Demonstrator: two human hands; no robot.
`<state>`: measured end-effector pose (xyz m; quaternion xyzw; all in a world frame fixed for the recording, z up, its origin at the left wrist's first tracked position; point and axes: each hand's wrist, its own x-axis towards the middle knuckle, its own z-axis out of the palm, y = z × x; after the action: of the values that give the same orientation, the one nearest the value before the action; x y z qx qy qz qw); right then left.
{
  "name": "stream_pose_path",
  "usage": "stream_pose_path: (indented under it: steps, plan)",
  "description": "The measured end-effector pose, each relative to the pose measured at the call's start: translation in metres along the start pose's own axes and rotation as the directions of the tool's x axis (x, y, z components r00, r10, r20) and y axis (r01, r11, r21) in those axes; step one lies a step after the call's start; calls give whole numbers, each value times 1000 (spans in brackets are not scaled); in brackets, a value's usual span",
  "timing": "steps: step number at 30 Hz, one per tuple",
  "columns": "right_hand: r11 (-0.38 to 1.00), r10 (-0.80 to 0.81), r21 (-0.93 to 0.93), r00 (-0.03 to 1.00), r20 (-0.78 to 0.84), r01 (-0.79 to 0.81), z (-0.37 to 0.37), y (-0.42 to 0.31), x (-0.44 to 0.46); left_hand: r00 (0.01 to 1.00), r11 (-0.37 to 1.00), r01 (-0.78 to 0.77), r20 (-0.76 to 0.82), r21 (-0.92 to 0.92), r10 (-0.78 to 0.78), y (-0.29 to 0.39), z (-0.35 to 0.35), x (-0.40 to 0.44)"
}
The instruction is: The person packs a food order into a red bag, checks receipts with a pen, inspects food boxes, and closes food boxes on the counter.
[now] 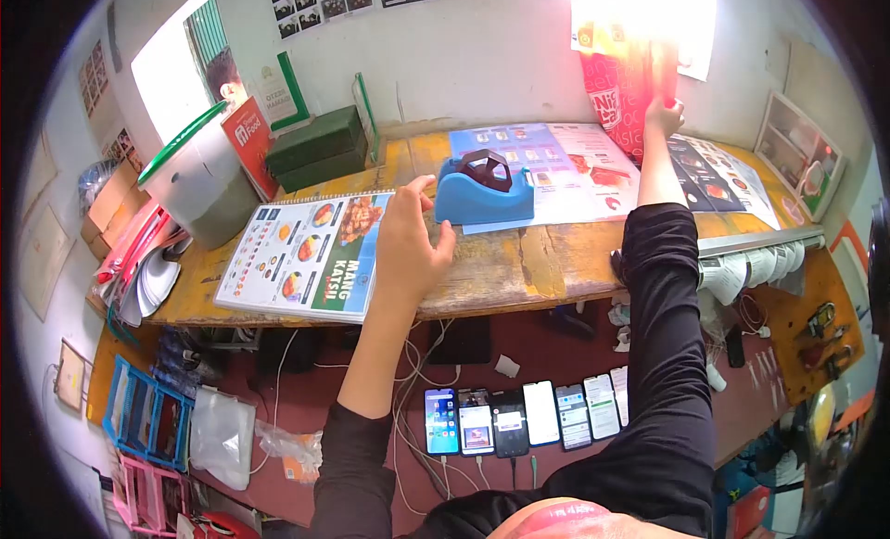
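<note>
From your head cam, your left hand [411, 252] has its thumb and fingers loosely apart with nothing in them, just beside the blue tape dispenser [484, 205] on the worn yellow table [482, 279]. Your right hand [664, 118] has its fingers curled on the edge of that red bag [610, 89], which is upright at the table's back right, over the printed menus [593, 173]. You've also got a row of 7 phones [510, 422] showing on the lower shelf [584, 349].

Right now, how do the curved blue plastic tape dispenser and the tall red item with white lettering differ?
Surface: the blue dispenser looks plain; the red item carries white lettering.
Height: the blue dispenser is low and squat; the red item rises much taller.
Hands: an open left hand is beside the blue dispenser; the right hand grips the red item.
Shared: each has a hand close to it.
</note>
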<state>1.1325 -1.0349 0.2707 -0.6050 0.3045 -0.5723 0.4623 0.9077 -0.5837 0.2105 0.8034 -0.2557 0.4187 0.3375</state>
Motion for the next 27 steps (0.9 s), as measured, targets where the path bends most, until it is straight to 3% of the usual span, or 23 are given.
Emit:
stream_pose_path:
  steps: [3,4,7,11,14,15,16,17,19,20,21,22,23,24,25,26,27]
  plan:
    - [982,146,142,978,-146,-125,17,24,28,1000,1000,-9,-18,-7,9,1,0,0]
    - [977,212,64,957,-198,-203,1,3,6,1000,1000,-1,-11,-2,1,1,-1,0]
    - [983,184,50,950,-252,-177,10,12,10,1000,1000,11,11,17,-11,0,-2,0]
    - [992,-118,-53,986,-119,112,9,17,10,999,1000,29,24,-9,-28,3,-3,1]
    - [971,-188,-182,967,-173,156,16,21,15,1000,1000,10,29,-29,-10,-2,1,1]
    - [940,-325,-209,898,-296,271,25,31,23,995,995,-95,-20,-30,94,-7,7,2]
    - [893,-444,-226,840,-311,389,27,25,15,983,986,-169,-68,4,168,-14,12,2]
    - [833,-554,-194,789,-266,519,18,19,-3,992,989,-127,-30,-70,126,-18,17,1]
    - [661,-743,25,659,-117,750,-19,1,-53,993,995,-100,-61,4,100,-13,10,-3]
    - [571,-807,183,588,-54,800,-37,-19,-88,997,995,-71,40,77,68,-9,-1,-4]
    - [500,-850,338,526,18,797,-53,-39,-125,981,985,101,149,137,-121,-9,4,-5]
    - [452,-881,477,461,107,753,-73,-58,-164,995,982,-59,-64,180,72,-19,9,-6]
    - [415,-905,595,376,197,689,-96,-73,-203,1000,913,2,-2,409,-2,-14,10,-1]
    - [378,-926,694,262,273,613,-124,-87,-238,976,892,9,189,451,-105,-9,7,8]
    - [345,-935,788,114,336,509,-157,-109,-282,994,894,-110,45,435,101,-15,17,7]
    - [319,-928,847,-43,371,424,-190,-126,-306,948,860,-223,-102,459,300,-25,27,5]
    - [295,-905,899,-208,372,325,-222,-145,-331,952,873,-239,-74,425,297,-18,21,8]
